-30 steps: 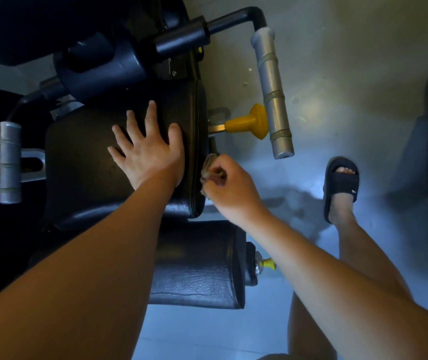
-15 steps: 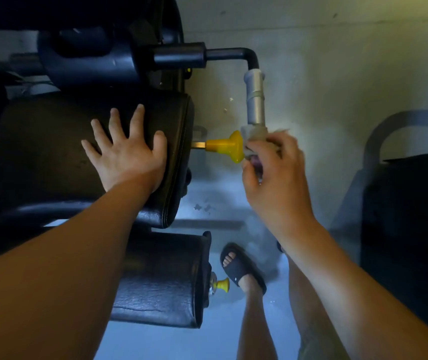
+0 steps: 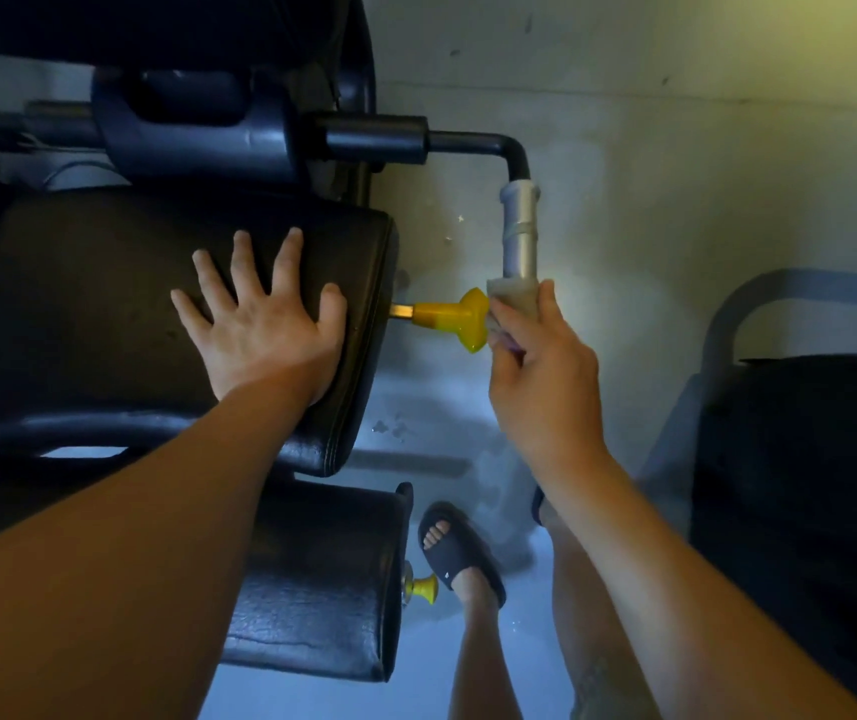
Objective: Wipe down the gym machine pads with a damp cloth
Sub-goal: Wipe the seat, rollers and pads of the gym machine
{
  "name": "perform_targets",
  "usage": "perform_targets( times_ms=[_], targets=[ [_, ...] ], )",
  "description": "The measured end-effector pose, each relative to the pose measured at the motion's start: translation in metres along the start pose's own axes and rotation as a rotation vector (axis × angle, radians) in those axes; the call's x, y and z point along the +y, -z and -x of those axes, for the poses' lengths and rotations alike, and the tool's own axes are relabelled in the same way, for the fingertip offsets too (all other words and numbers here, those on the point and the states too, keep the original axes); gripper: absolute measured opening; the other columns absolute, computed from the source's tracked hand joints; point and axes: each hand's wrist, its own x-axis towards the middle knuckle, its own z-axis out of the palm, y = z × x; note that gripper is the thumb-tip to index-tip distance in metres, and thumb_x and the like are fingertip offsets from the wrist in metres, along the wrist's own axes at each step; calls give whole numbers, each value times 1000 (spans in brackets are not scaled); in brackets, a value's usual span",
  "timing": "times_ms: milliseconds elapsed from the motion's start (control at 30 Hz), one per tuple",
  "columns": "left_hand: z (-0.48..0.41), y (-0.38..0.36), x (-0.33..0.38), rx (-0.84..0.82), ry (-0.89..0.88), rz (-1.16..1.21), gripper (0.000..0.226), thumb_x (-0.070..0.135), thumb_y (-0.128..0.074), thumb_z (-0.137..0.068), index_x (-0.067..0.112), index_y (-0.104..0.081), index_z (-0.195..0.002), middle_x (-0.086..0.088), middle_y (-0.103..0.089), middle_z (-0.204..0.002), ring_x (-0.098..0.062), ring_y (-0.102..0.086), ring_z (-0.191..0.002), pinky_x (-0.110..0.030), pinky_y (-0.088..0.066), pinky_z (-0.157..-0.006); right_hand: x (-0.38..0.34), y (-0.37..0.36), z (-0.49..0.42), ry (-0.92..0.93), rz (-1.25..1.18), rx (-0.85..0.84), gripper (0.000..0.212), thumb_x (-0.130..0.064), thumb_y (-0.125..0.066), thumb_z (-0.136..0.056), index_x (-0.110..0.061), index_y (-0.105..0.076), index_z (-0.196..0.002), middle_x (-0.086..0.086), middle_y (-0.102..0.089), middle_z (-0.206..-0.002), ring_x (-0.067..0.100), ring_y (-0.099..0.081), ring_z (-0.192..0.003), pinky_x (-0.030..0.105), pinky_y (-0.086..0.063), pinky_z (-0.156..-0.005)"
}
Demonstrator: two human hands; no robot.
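Fingers of the right hand curl around a pale cloth, wrapping it about the lower end of the grey handle at the right of the machine. The left hand lies flat on the big black pad, with its fingers spread wide and holding nothing. The cloth looks small and bunched, so on smooth metal it could slide out of the grip or skip parts of the handle. The yellow knob sticks out from the pad's edge and sits just beside the knuckles, so a quick stroke along the handle may bang into it. If the cloth is very wet, drips could fall on the floor near the foot in a dark sandal and make it slippery. The weight on the left palm may also rock the pad if it is loose. A second black pad lies nearer, with a small yellow knob at its right end. A black bent bar carries the handle at the far side. Another dark seat stands at the right and narrows the standing room.
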Motion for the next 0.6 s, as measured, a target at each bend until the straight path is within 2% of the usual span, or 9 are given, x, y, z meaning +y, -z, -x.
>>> perform_targets(
  times_ms=[67,133,200,300,367,400,433,500,600],
  targets=[
    [0,0,0,-1,-5,5,68,68,-21,-96,46,-8,-159,-5,-9,-170,-39,-1,-156,-66,-6,-122,4,-3,-27,-14,-6,26,32,-9,-60,-100,-17,-69,-129,17,-51,-149,27,-62,-118,-6,-30,-89],
    [-1,0,0,8,-6,5,67,67,-22,-96,45,-9,-159,-6,-10,-170,-39,-2,-156,-66,-6,-122,1,-8,-67,-43,-3,51,36,-5,-59,-99,-15,-68,-132,16,-54,-146,29,-59,-124,-8,-26,-85],
    [-1,0,0,8,-3,-2,67,66,-23,-97,45,-9,-159,-6,-10,-170,-39,-2,-156,-66,-6,-122,0,-13,-105,-74,-45,48,34,-2,-54,-98,-13,-70,-126,13,-59,-137,27,-57,-128,-5,-27,-88],
    [-1,0,0,-3,0,-8,67,67,-23,-96,46,-9,-159,-6,-11,-170,-39,-3,-156,-65,-6,-122,-1,-8,-125,-17,-24,42,29,-5,-50,-94,-23,-72,-101,1,-64,-106,15,-64,-100,6,-38,-82],
    [-1,0,0,-9,-4,-7,68,67,-23,-96,46,-8,-159,-6,-10,-170,-39,-2,-156,-65,-6,-122,-2,-3,-108,-37,-18,33,31,-8,-52,-95,-24,-73,-113,3,-68,-105,16,-65,-94,8,-41,-80],
    [-1,0,-1,-10,-3,-8,68,67,-23,-96,46,-7,-159,-6,-9,-171,-39,-1,-156,-65,-6,-122,-2,-1,-91,-45,10,29,31,-9,-54,-97,-23,-71,-119,3,-68,-105,16,-64,-91,4,-40,-78],
    [-2,1,0,-12,-2,-8,68,67,-23,-96,46,-7,-159,-6,-9,-171,-39,-1,-156,-65,-6,-122,-3,1,-74,-47,37,22,29,-9,-54,-98,-21,-70,-119,3,-66,-104,17,-62,-87,0,-37,-73],
    [-2,2,0,-14,1,-12,69,67,-23,-96,45,-6,-159,-6,-9,-170,-39,-1,-156,-66,-6,-122,-4,1,-51,-22,39,0,21,-10,-54,-99,-18,-69,-112,3,-63,-102,19,-60,-83,3,-35,-67],
    [-3,3,1,-20,6,-21,69,66,-24,-96,45,-6,-159,-7,-9,-170,-39,-1,-156,-65,-6,-122,-2,-4,-82,-68,6,-15,24,-7,-56,-95,-20,-73,-107,4,-68,-103,22,-65,-91,12,-43,-72]
  ],
)
